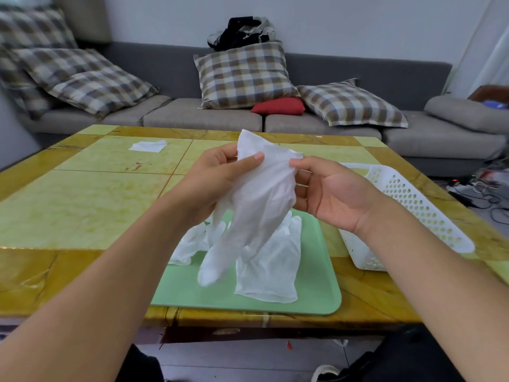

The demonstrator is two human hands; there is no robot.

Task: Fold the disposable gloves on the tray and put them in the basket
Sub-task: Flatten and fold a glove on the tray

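A translucent white disposable glove [259, 205] hangs in the air above the green tray [316, 285], fingers pointing down. My left hand [217, 177] pinches its cuff on the left side with thumb and fingers. My right hand [327, 191] pinches the cuff's right edge, palm turned toward me. More white gloves [272, 268] lie on the tray below, one flat at the middle and others bunched at the tray's far left. The white perforated basket [407, 199] stands on the table to the right of the tray, partly hidden by my right forearm.
The yellow-green tiled table [82, 194] holds a folded white piece [148, 146] at its far left. A grey sofa [192, 117] with checked cushions runs behind the table. Cables lie on the floor at the right.
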